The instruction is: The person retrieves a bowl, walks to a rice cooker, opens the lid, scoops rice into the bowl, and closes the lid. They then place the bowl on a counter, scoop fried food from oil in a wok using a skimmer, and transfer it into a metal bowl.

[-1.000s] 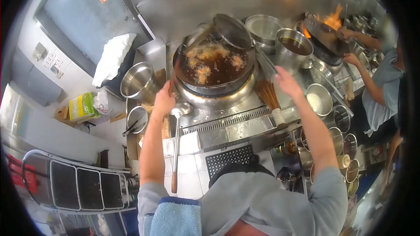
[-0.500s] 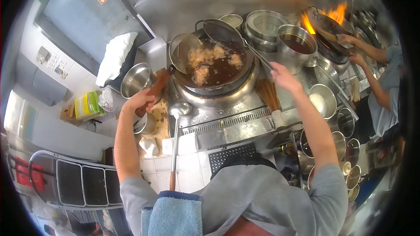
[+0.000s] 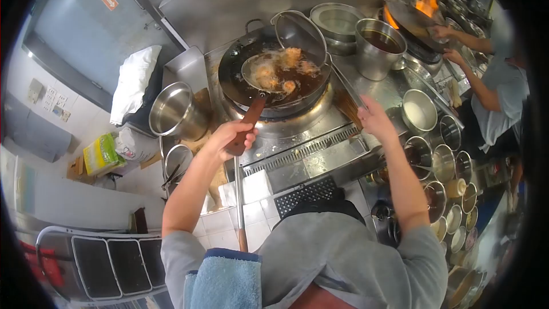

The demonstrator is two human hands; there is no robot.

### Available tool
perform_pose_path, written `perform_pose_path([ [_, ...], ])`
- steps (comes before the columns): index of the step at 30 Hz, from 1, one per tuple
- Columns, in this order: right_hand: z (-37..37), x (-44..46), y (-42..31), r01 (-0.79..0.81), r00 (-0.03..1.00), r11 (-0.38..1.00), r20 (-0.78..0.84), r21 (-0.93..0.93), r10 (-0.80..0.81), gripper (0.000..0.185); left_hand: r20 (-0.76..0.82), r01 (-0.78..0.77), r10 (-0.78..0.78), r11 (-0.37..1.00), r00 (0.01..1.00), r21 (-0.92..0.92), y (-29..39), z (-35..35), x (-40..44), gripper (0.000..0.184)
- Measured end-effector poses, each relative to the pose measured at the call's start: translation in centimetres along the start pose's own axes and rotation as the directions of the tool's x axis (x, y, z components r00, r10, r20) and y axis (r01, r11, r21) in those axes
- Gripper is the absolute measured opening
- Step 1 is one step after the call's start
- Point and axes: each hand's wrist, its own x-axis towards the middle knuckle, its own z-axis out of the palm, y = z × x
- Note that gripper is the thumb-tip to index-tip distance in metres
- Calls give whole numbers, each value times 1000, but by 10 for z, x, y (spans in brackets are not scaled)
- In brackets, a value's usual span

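Note:
My left hand (image 3: 233, 137) is wrapped round the brown wooden handle (image 3: 251, 121) of a strainer. The strainer's mesh (image 3: 263, 74) is down in the dark oil of the wok (image 3: 231, 77), with golden fried pieces (image 3: 289, 86) in and beside it. My right hand (image 3: 376, 119) grips the long metal handle (image 3: 346, 84) of a second round strainer (image 3: 303, 37), which is tilted over the wok's right side. A long-handled ladle (image 3: 240, 200) lies upright in view below my left hand, its bowl hidden.
Left of the wok is a steel pot (image 3: 177, 109). To its right are a pot of dark liquid (image 3: 380, 46), a bowl with something white (image 3: 419, 111) and several containers. A co-worker (image 3: 497, 91) handles a wok (image 3: 409, 23) over flames at the far right.
My left hand has moved right, and its strainer has swung from the wok's left side into the fried pieces. My right hand has lowered slightly. The camera view has shifted.

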Motion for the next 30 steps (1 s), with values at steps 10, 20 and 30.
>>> perform_pose_path([
  [10,17,-18,-27,-5,997,999,-77,32,8,42,237,93,-31,962,971,-257,-15,-16,50,23],
  [20,-33,-38,-26,-8,999,990,-34,-144,3,42,210,-87,142,964,967,-253,-37,-13,-5,28],
  [30,-31,-16,-10,-29,997,993,69,118,21,40,192,-144,222,925,956,-351,-79,-15,15,42],
])
